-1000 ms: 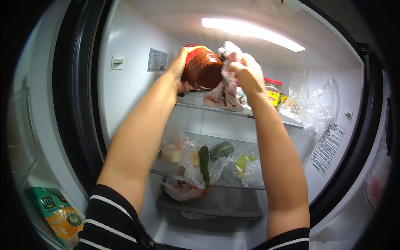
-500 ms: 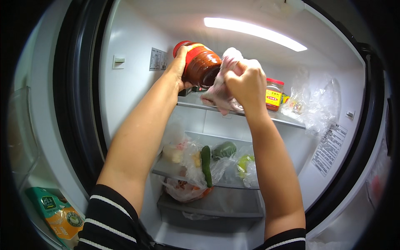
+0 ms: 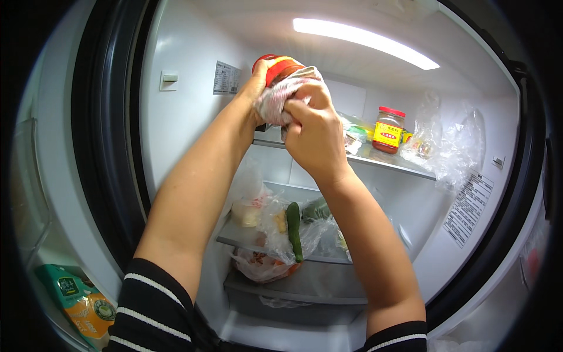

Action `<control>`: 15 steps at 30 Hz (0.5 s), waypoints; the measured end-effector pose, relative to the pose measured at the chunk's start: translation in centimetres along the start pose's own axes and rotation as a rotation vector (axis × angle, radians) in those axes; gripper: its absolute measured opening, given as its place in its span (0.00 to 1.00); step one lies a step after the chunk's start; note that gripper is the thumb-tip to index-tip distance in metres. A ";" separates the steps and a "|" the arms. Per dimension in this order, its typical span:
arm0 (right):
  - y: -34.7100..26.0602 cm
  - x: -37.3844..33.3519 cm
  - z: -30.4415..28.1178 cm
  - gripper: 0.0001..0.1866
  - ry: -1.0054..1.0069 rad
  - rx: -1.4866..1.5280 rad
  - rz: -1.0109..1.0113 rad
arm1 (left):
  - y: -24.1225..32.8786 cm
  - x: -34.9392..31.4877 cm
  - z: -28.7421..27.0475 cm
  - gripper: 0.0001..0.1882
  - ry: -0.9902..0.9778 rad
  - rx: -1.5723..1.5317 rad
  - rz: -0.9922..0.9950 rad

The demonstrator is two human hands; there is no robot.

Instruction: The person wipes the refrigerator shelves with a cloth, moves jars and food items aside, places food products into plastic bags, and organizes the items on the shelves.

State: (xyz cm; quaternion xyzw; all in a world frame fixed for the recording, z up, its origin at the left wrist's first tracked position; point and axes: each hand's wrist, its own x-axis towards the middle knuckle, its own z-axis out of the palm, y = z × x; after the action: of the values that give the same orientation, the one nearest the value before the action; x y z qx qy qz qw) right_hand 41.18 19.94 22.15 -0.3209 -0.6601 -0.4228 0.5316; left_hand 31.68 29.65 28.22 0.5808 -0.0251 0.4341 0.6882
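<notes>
Pink-and-white cloth [image 3: 275, 104], bunched and slightly blurred, is clamped in the curled fingers of the right hand [image 3: 314, 124]. Its folds hide the end of the jar [image 3: 287, 69] away from the red lid [image 3: 259, 60]. We record the left hand [image 3: 255, 87] closed around the jar's side near that lid; most of its fingers are out of sight, so we cannot tell how firmly they wrap. The jar is held tilted in the air, lid end to the upper left, by the upper shelf [image 3: 368, 155].

Risks, in our judgement:

1. Slip. A damp or greasy surface, or a hard twist through the cloth, could turn the jar out of the left grip; only that hand plainly carries it.
2. Fall. A dropped jar could strike the shelf edge, then the cucumber [image 3: 294, 232] and the bagged food [image 3: 249, 212] on the middle shelf [image 3: 233, 240].
3. Knock. A wide swing of the right elbow or cloth could clip the second jar [image 3: 389, 130], upright near the shelf front, or snag the loose plastic bags [image 3: 460, 146] beyond it.
</notes>
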 end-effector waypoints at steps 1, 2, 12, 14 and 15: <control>0.3 -0.4 -0.2 0.13 -0.034 -0.004 -0.029 | 0.0 0.1 -0.3 0.31 0.036 0.018 0.003; 0.5 -0.7 -0.4 0.13 -0.065 -0.010 -0.060 | 0.1 0.2 -0.6 0.31 0.070 0.038 0.007; 0.7 1.2 -1.3 0.13 -0.319 -0.270 0.285 | 0.2 0.4 -1.0 0.33 0.024 0.021 0.106; 0.5 1.7 -1.8 0.13 -0.340 -0.296 0.325 | 0.2 0.8 -1.4 0.34 0.052 0.051 0.107; 0.7 1.9 -2.0 0.13 -0.351 -0.308 0.346 | 0.1 0.8 -1.6 0.33 0.065 0.072 0.107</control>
State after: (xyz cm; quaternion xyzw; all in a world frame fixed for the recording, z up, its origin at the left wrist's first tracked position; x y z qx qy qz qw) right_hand 42.24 18.38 24.26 -0.5739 -0.6055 -0.3591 0.4184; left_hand 31.39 31.40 28.28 0.5885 -0.0183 0.4895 0.6432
